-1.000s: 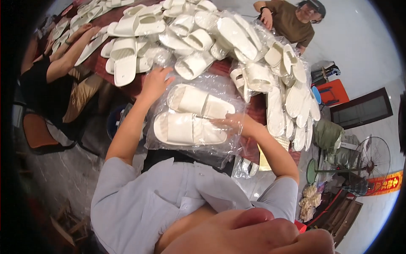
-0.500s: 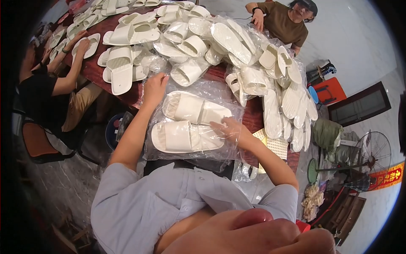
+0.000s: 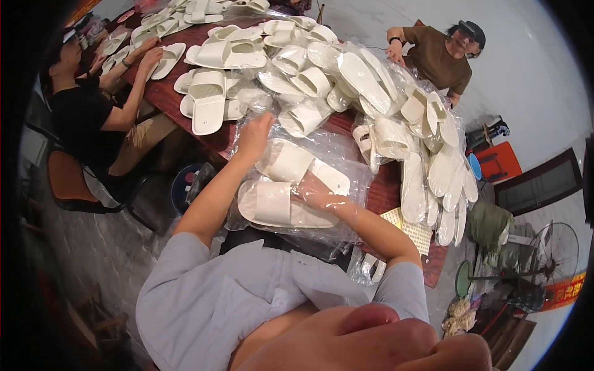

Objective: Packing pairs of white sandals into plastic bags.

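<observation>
Two white slippers lie side by side, toes to the left, in a clear plastic bag (image 3: pixel 322 145) at the near table edge. My left hand (image 3: pixel 255 136) is closed at the bag's far left side, pinching the film. My right hand (image 3: pixel 317 193) reaches in from the right, with film over it. It touches the near slipper (image 3: pixel 265 203) at its strap opening, beside the far slipper (image 3: pixel 291 159). Its fingertips are partly hidden there.
A pile of white slippers (image 3: pixel 210 102), many bagged, covers the dark red table (image 3: pixel 387 185). A sheet of small labels (image 3: pixel 413 234) lies by the right edge. One person (image 3: pixel 86 117) handles slippers at left; another (image 3: pixel 433 59) sits across. A fan (image 3: pixel 549 263) stands at right.
My right hand has moved left, from the heel end to the strap openings. The slippers are slightly shifted in the bag. My left hand stays at the bag's side. The whole view has swung.
</observation>
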The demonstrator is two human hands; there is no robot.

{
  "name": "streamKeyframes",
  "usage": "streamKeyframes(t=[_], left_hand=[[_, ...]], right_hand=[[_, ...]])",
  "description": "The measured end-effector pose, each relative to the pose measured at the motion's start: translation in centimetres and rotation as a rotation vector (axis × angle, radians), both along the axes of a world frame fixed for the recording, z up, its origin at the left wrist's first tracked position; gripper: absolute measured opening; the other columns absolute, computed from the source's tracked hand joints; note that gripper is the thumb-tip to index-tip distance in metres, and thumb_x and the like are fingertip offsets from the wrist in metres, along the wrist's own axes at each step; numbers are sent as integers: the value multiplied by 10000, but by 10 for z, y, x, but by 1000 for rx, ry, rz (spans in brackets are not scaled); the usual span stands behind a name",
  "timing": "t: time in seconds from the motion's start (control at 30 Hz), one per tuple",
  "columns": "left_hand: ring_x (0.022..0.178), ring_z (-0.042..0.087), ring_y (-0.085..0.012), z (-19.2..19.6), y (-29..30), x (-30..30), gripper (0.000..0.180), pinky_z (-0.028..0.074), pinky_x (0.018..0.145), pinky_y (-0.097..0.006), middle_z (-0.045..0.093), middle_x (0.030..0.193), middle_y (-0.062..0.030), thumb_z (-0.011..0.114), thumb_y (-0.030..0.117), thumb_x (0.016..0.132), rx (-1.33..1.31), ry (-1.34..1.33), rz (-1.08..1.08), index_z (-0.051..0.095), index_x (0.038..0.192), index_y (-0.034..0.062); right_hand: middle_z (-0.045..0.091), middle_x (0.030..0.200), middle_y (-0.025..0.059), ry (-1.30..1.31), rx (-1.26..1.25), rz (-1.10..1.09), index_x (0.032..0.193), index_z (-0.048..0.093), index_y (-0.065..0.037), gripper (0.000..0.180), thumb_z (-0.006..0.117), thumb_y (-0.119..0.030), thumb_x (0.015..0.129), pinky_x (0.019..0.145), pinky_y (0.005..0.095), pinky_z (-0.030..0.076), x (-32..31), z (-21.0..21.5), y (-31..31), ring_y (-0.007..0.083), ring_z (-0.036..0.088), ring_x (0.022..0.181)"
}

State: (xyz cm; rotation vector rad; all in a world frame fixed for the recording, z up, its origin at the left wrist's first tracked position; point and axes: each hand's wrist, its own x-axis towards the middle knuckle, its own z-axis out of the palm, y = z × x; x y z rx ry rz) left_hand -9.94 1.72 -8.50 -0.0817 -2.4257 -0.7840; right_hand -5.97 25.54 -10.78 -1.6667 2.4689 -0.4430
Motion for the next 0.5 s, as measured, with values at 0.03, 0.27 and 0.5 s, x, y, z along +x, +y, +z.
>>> streamKeyframes(t=[0.03, 0.27, 0.5], left_hand=[[778, 647, -416, -1, -2, 0, 128, 497, 630, -498, 667, 872, -205, 559, 179, 970, -25, 42, -22, 579, 1028, 67], [766, 673, -380, -17, -29, -13, 183, 537, 635, -462, 669, 911, -162, 543, 89, 923, -157, 136, -13, 577, 1102, 71], [945, 641, -380, 11, -23, 2, 403, 537, 727, -463, 623, 1071, -187, 558, 100, 909, -223, -103, 16, 539, 1312, 112]], right_hand=[[641, 1173, 179, -109, 120, -97, 1057, 707, -80, 277, 687, -230, 826, 1039, 474, 390, 3, -1, 0, 412, 528, 1172], [701, 1021, 158, -12, -108, -181, 1052, 720, -81, 283, 695, -147, 779, 924, 462, 470, 20, 8, 52, 391, 617, 997], [676, 1167, 141, 78, -171, -272, 1145, 695, -103, 395, 706, -104, 751, 1051, 489, 399, 27, -6, 99, 379, 569, 1155]])
